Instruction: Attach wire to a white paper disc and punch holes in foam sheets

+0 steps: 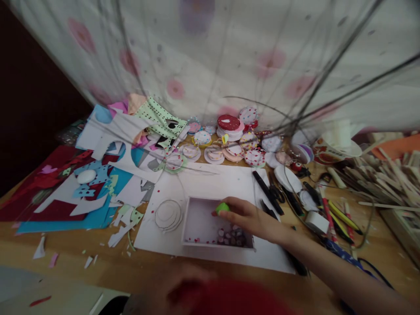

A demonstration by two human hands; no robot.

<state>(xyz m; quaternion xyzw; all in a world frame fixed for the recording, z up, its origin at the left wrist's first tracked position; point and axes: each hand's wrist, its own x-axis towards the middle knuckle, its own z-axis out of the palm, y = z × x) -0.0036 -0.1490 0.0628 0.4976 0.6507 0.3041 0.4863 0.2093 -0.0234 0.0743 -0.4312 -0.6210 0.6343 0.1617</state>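
Note:
My right hand (241, 215) reaches in from the right over a shallow white box (200, 244). Its fingertips are closed around a small bright green lump (222, 207), whose exact kind I cannot make out. Several small round pink and dark pieces (231, 236) lie in the box's near right corner, with tiny red bits along its front wall. Left of the box, a coil of thin wire (168, 215) rests on white paper (210, 177). A smeared skin-toned shape at the bottom edge seems to be my left hand (183, 278), beside a red blur; its fingers are unclear.
Decorated paper discs (215, 153) stand in rows behind the paper. Cut paper scraps (113, 144) cover the left side. To the right lie black pens (267, 192), yellow-handled pliers (344, 221) and many wooden sticks (390, 179). A patterned cloth (210, 57) hangs behind; dark strands cross the view.

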